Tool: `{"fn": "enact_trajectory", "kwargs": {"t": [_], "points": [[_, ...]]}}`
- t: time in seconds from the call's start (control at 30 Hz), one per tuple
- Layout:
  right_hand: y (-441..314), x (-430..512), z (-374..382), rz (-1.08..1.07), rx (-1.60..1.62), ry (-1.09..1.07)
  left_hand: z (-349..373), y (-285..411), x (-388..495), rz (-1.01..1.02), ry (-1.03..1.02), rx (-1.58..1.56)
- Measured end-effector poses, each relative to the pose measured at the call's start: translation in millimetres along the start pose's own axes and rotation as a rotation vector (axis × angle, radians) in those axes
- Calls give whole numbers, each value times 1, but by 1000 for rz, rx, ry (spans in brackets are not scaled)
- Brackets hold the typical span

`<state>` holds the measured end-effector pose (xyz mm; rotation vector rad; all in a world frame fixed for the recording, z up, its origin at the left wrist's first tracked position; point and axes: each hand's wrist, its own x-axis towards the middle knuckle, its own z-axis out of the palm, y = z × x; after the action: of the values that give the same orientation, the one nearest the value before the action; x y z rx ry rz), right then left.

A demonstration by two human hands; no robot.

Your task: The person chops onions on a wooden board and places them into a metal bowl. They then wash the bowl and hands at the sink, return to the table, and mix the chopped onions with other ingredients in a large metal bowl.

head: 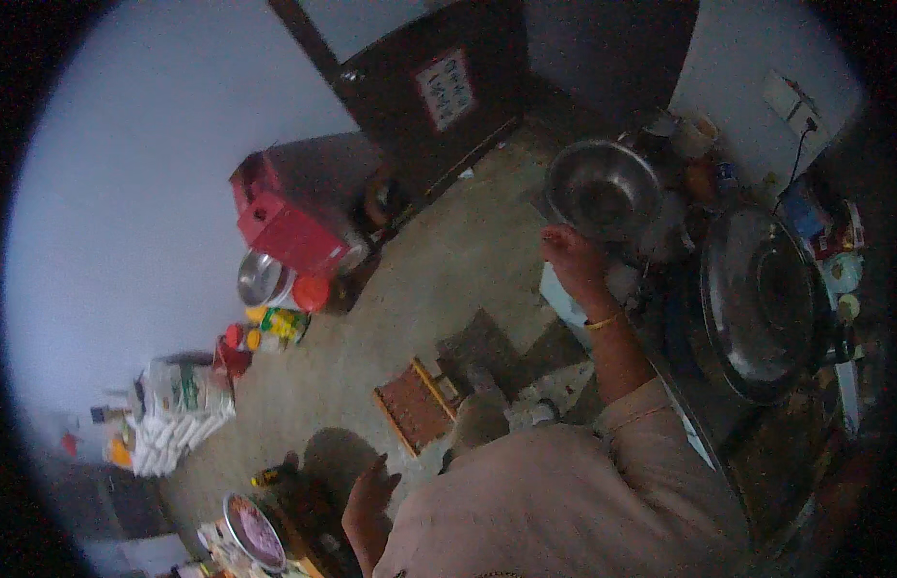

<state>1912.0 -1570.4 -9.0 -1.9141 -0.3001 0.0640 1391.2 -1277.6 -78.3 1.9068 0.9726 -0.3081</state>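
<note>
My right hand (pixel 573 261), with a yellow bangle at its wrist, is curled at the near rim of a deep steel bowl (pixel 600 189). Its fingers appear closed on that rim, though the dim light blurs the grip. The bowl's mouth faces up and its inside looks dark. Down at the left of my body, my left hand (pixel 370 495) hangs with nothing in it and its fingers apart. Left of that hand, a steel plate (pixel 255 531) holds something pinkish and reddish. A low stool with a brown woven seat (pixel 417 408) stands on the floor in front of me.
A large round steel tray (pixel 759 303) leans among vessels at the right. Along the left wall stand a red box (pixel 293 231), a small steel pot (pixel 260 278), colourful packets (pixel 284 324) and a white bag (pixel 181 426). A dark door (pixel 448 87) bears a paper with writing.
</note>
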Motion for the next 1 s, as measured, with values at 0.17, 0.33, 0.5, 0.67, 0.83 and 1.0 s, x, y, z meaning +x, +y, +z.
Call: {"fn": "enact_trajectory", "kwargs": {"t": [0.17,0.33,0.5,0.67,0.83,1.0], "points": [[-8,76,11,55,170,97,-41,126,97,149,-162,557],[-39,155,0,150,504,390,-78,231,212,202,-145,374],[-23,221,-23,87,508,771,-139,311,312,323,-216,419],[58,261,-49,164,124,1032,-156,359,438,541,-225,870],[130,249,-89,-117,-292,1125,-109,520,474,485,-429,696],[143,262,-82,102,-384,1124,-72,595,554,540,-607,884]]}}
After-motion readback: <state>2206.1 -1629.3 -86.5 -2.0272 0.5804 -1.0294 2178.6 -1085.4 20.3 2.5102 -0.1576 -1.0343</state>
